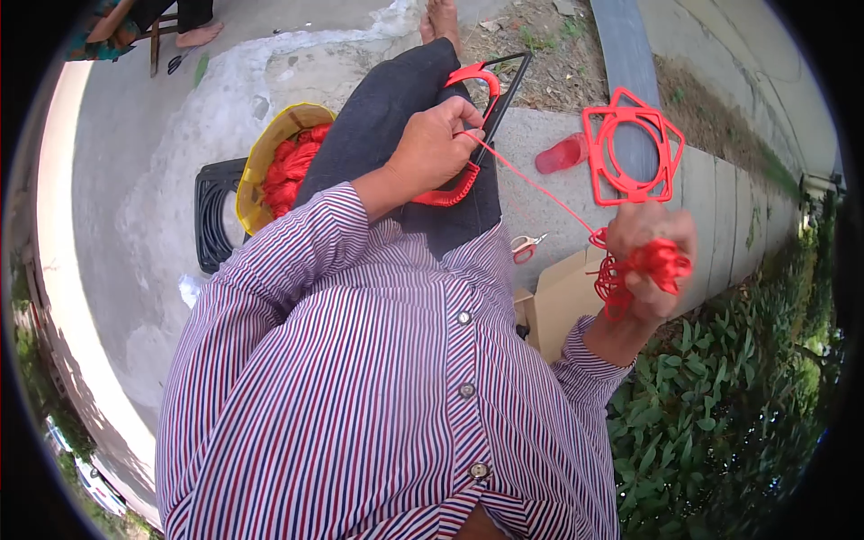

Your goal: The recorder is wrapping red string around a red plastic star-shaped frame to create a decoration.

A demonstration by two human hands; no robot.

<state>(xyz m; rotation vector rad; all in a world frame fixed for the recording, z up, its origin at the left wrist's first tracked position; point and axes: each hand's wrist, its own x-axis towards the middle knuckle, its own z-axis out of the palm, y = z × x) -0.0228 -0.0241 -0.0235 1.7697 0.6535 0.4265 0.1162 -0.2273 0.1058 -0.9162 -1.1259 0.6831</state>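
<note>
A black frame [512, 85] with a curved part wrapped in red cord leans on my thigh. My left hand [436, 148] is over it, thumb and fingers pinched on the red cord [537, 184]. From there the cord runs taut to the right, down to my right hand [650, 243]. That hand, slightly blurred, is closed around a bundle of the same red cord [661, 263], and loose loops dangle beside it. My left hand hides part of the wrapped curve.
A yellow container [255, 193] with red cord and a stack of black frames [210, 225] stand at left. At right lie red frames [627, 187], a translucent red object [562, 155], scissors [526, 247] and a cardboard box [551, 306]. Bushes [693, 387] border the right; another person [193, 22] sits far left.
</note>
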